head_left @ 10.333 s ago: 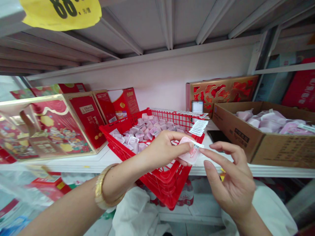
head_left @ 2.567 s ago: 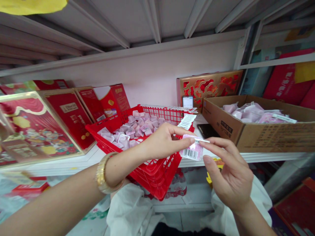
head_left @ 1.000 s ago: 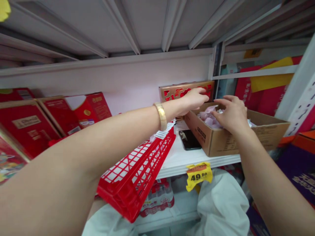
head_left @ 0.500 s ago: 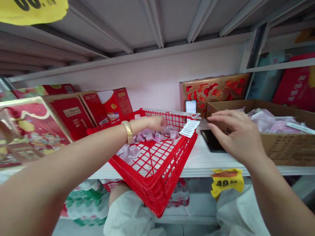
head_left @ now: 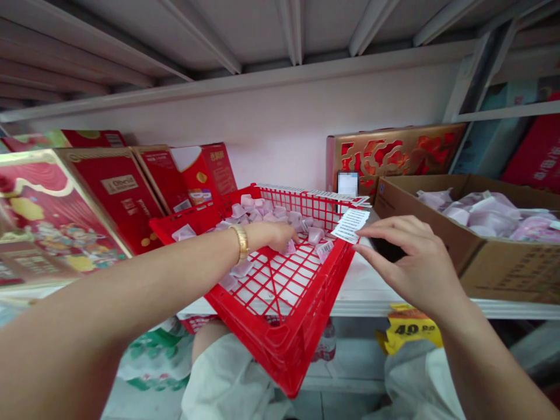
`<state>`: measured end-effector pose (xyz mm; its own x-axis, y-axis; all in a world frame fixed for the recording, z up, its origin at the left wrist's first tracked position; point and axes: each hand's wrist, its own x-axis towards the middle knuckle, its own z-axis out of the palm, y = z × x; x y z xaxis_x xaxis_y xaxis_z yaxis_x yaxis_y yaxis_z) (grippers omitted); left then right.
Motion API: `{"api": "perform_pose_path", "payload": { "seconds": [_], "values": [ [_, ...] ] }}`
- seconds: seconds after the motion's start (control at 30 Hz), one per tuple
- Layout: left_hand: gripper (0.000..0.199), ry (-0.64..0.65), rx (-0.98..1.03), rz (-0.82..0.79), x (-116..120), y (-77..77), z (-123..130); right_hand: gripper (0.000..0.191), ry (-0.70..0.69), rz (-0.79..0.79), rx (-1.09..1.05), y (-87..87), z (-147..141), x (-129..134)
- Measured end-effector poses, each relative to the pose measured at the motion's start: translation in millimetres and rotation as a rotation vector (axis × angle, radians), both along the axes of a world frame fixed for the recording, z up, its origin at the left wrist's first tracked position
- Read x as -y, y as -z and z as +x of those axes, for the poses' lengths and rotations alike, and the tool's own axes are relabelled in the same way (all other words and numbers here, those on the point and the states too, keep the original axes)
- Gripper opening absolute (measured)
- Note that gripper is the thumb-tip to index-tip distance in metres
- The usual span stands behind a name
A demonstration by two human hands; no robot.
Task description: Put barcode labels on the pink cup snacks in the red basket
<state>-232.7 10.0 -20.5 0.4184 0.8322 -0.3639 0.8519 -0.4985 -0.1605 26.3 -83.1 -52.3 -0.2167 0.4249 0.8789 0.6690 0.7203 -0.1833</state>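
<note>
Inside the red plastic basket (head_left: 280,332), my left hand (head_left: 276,234) has its fingers curled round a small pink plastic cup (head_left: 290,247), mostly hidden by the fingers. Many similar pale pink cups (head_left: 315,235) lie about it, some with barcode labels. A white sheet of barcode labels (head_left: 350,225) hangs over the basket's right corner. My right hand (head_left: 409,252) is at that sheet's right edge, thumb and index finger slightly apart; whether they touch the sheet is unclear. More label strips (head_left: 336,196) lie along the basket's back rim.
On the right stands a cardboard box (head_left: 503,271) of pink wrapped items (head_left: 494,213). Red gift boxes (head_left: 126,195) line the left, and a gold-and-red box (head_left: 394,154) leans at the back. The basket overhangs the white shelf edge (head_left: 354,306), near my knees. A metal shelf is overhead.
My right hand has moved from above the black phone to the edge of the label sheet. My left hand stays among the cups, now curled round one. The view has shifted slightly.
</note>
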Motion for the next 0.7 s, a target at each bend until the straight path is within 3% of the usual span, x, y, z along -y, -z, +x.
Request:
{"api": "perform_pose_path", "payload": {
  "seconds": [0.13,0.27,0.47,0.7],
  "values": [
    [0.049,0.018,-0.023,0.026,3,-2.5,2,0.017,-0.001,0.03,0.037,1.2,-4,1],
    [0.041,0.023,0.123,0.036,2,-15.0,1,0.01,0.007,0.056,0.056,2.5,-5,-2],
    [0.04,-0.185,0.542,0.024,0,-30.9,-8,0.007,0.033,0.05,0.055,0.6,-7,-2],
    [0.032,-0.349,1.135,-0.267,23,-49.3,-2,0.012,0.072,0.059,-0.021,-3.9,-19,-1]
  ]
}}
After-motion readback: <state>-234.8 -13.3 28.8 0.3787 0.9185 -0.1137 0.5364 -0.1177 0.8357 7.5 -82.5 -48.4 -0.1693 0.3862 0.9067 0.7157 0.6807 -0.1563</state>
